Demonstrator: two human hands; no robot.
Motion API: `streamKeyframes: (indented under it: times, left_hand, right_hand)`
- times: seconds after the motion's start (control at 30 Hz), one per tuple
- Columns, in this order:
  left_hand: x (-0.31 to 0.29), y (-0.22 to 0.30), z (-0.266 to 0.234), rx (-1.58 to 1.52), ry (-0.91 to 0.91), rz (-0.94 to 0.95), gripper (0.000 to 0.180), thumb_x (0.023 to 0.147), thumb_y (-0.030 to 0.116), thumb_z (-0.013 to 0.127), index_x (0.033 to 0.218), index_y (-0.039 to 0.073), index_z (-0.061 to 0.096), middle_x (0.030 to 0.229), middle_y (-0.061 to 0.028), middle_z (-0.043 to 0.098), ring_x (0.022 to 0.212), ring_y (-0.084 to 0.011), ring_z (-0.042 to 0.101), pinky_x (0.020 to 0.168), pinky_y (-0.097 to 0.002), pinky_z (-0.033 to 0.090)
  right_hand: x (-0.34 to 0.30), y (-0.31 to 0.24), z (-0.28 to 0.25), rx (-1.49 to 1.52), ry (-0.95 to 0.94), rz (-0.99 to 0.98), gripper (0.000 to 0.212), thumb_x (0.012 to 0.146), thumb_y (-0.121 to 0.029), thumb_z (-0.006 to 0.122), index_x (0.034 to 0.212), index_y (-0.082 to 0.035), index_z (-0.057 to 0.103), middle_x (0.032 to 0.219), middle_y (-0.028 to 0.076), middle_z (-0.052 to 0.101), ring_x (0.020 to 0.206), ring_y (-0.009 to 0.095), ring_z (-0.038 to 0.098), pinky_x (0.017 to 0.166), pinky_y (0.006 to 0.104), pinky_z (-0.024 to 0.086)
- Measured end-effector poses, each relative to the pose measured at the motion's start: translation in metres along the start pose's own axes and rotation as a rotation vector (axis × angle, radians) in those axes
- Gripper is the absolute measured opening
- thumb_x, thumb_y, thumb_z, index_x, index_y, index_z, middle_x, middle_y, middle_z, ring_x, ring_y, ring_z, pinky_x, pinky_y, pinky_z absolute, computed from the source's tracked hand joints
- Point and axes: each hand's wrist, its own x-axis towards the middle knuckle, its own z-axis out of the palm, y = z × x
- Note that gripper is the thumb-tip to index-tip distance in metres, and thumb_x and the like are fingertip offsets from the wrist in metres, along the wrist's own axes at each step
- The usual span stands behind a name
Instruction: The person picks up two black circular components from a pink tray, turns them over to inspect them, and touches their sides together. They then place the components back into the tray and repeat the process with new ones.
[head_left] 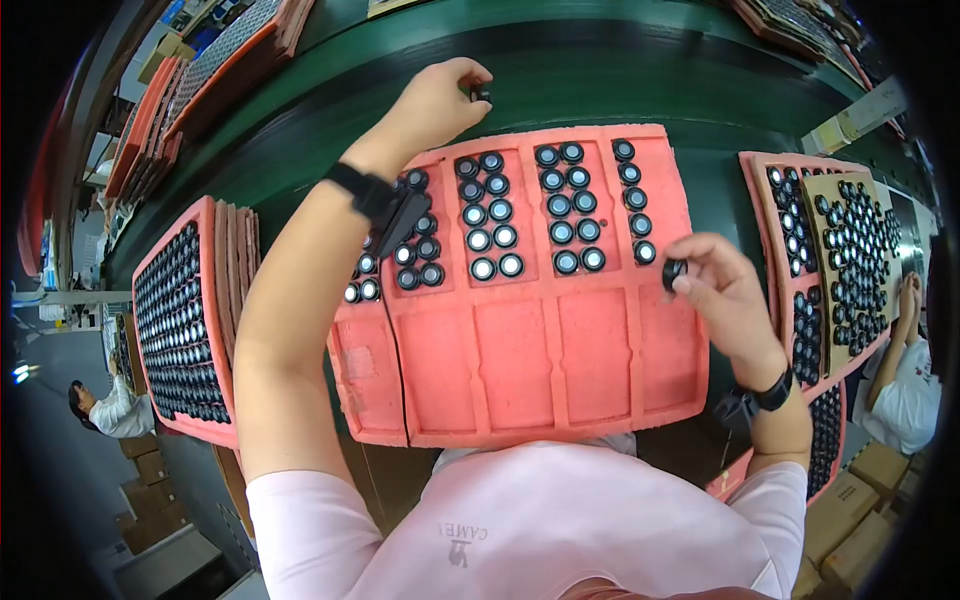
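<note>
Pale shirt [570,520] nearest, then a pink tray [515,375] part-filled with black caps [475,214], the right hand [728,295] pinching one cap [672,275] beside the rightmost row, the left hand [432,108] gripping a dark piece [481,96] beyond the far edge; light, level rim holds seem best.

Your L grip [440,103] pinches blk pc [482,96] past pink tray [520,434]; R grip [725,292] pinches blk cap [671,274] nr tray's R edge.

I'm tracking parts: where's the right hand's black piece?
In the head view, the black piece is pinched by the right hand, near the right edge of the pink tray, beside the lowest part of its rightmost column.
</note>
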Motion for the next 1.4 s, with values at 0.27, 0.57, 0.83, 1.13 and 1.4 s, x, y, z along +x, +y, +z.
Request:
streamKeyframes:
  times: [0.27,0.57,0.83,1.13,1.4]
  left_hand:
    - [-0.199,0.040,-0.062,-0.754,0.359,-0.275,0.017,0.085,-0.001,0.066,0.101,-0.004,0.064,0.087,-0.0039,0.063,0.074,-0.0089,0.061,0.066,-0.0217,0.050]
    - [-0.373,0.008,0.005,-0.492,0.561,-0.553,0.010,0.086,-0.002,0.064,0.096,-0.003,0.064,0.115,-0.0111,0.060,0.103,-0.0185,0.060,0.090,-0.0290,0.047]
    - [-0.387,0.018,0.039,-0.431,0.610,-0.680,0.010,0.086,0.007,0.068,0.093,0.000,0.065,0.134,-0.0182,0.054,0.125,-0.0283,0.051,0.106,-0.0377,0.037]
    - [-0.385,0.023,0.048,-0.449,0.637,-0.644,0.010,0.086,0.007,0.069,0.093,0.002,0.066,0.134,-0.0182,0.053,0.124,-0.0296,0.051,0.106,-0.0387,0.037]
    - [-0.345,0.059,0.013,-0.621,0.598,-0.451,0.014,0.083,0.001,0.070,0.095,-0.002,0.064,0.110,-0.0123,0.059,0.101,-0.0219,0.058,0.089,-0.0316,0.047]
  right_hand:
    - [-0.054,0.063,0.031,0.093,0.066,0.230,0.028,0.084,0.002,0.068,0.110,0.002,0.058,0.099,0.006,0.062,0.093,0.010,0.059,0.080,0.0243,0.049]
    - [-0.076,0.079,0.064,-0.730,0.036,-0.198,0.025,0.080,0.005,0.067,0.103,-0.001,0.060,0.098,0.012,0.068,0.091,0.025,0.064,0.082,0.0343,0.051]
    - [-0.071,0.087,0.061,-0.861,0.011,-0.339,0.026,0.076,0.003,0.070,0.100,-0.001,0.061,0.099,0.013,0.068,0.091,0.032,0.064,0.081,0.0387,0.051]
    - [-0.067,0.083,0.054,-0.870,0.033,-0.231,0.024,0.077,0.008,0.066,0.099,0.000,0.061,0.103,0.014,0.067,0.096,0.029,0.064,0.085,0.0372,0.050]
    - [-0.060,0.035,0.073,-0.511,-0.051,-0.173,0.022,0.078,0.008,0.065,0.099,0.004,0.061,0.101,0.013,0.063,0.093,0.023,0.061,0.082,0.0341,0.049]
